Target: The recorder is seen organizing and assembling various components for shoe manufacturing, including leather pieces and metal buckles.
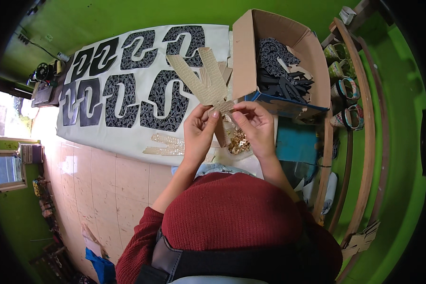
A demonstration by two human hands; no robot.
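I hold a tan, forked shoe-upper cutout (pixel 204 78) up in front of me, just left of the open cardboard box (pixel 244 52), which I take as my landmark. Both hands pinch its lower end: my left hand (pixel 199 130) grips it from the left with thumb and fingertips closed on the edge, and my right hand (pixel 255 125) pinches the same end from the right, nearer the box. The piece runs away from my hands, up and to the left, and splits into two arms, so its long axis points away from my body and leans away from the box. Neither hand is clearly nearer; they meet at its base.

Left of the box lies a white sheet (pixel 104 135) carrying dark patterned cutouts (pixel 161 102) in rows. Near its edge, below my left hand, sit pale glittery pieces (pixel 168 144). A small heap of gold bits (pixel 239 142) shows under my right hand. Inside the box is a pile of black cutouts (pixel 281 73).

My fingers hide exactly what they work at where the piece ends, and I cannot tell whether a second layer lies behind it.
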